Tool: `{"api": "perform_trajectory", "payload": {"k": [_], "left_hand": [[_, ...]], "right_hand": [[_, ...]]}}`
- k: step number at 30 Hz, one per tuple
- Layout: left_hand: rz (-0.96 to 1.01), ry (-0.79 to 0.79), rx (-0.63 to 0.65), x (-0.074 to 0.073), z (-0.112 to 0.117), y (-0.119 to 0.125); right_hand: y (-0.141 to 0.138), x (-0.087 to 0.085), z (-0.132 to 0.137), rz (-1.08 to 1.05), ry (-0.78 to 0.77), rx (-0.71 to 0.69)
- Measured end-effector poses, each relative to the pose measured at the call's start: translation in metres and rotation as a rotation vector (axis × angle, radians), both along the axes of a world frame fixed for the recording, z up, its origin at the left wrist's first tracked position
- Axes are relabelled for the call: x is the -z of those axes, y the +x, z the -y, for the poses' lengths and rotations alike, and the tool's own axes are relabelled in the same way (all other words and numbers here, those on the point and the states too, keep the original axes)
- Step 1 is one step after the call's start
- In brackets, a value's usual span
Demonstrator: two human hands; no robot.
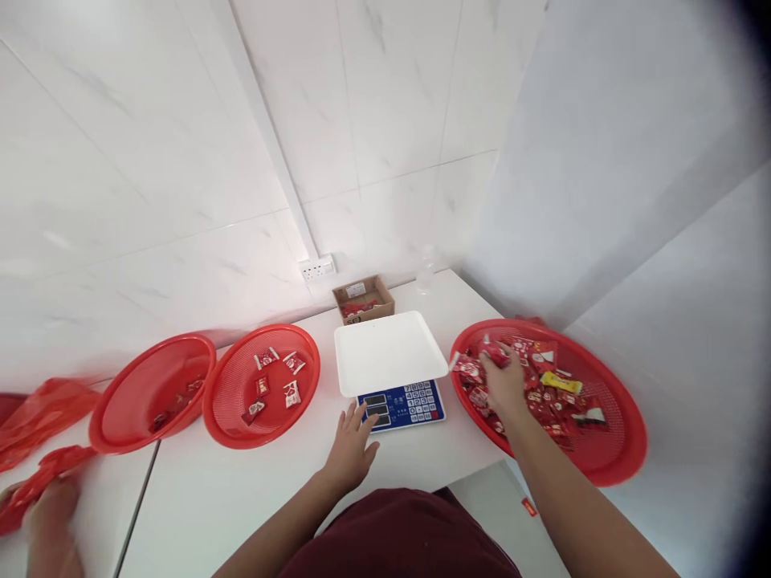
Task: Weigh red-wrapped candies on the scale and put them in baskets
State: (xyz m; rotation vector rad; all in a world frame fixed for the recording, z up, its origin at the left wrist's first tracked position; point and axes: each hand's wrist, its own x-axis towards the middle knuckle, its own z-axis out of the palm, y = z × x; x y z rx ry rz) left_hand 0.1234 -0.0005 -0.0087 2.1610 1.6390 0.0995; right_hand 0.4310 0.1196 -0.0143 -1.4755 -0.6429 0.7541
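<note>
My right hand [504, 382] reaches into a large red basket [620, 457] at the right, fingers curled over red wrapped candies [542, 393]; what it grips is hidden. My left hand [350, 446] lies flat on the white table [241, 498], fingers spread, just in front of the blue keypad of a scale [402, 401] with a white tray [389, 352] on top.
Two red baskets stand to the left: one [229, 417] with several candies, another [120, 417] farther left. A small cardboard box [363, 299] and a clear bottle [426, 271] sit by the wall. Another person's hand [51, 514] holds red plastic bags at the far left.
</note>
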Motion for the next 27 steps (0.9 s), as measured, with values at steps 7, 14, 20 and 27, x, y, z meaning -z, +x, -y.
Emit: {"api": "perform_trajectory", "payload": {"k": [7, 14, 20, 27], "left_hand": [[0.021, -0.061, -0.108, -0.009, 0.014, -0.013], [0.041, -0.106, -0.205, -0.005, 0.036, -0.033], [0.070, -0.078, -0.176, -0.002, 0.035, -0.031], [0.086, -0.089, -0.167, -0.002, 0.038, -0.034]], "right_hand": [[-0.077, 0.010, -0.027, -0.136, -0.053, -0.273], [-0.075, 0.009, -0.016, -0.217, -0.194, -0.410], [-0.091, 0.005, -0.021, -0.187, -0.277, -0.480], [-0.085, 0.017, 0.003, -0.082, -0.356, -0.496]]}}
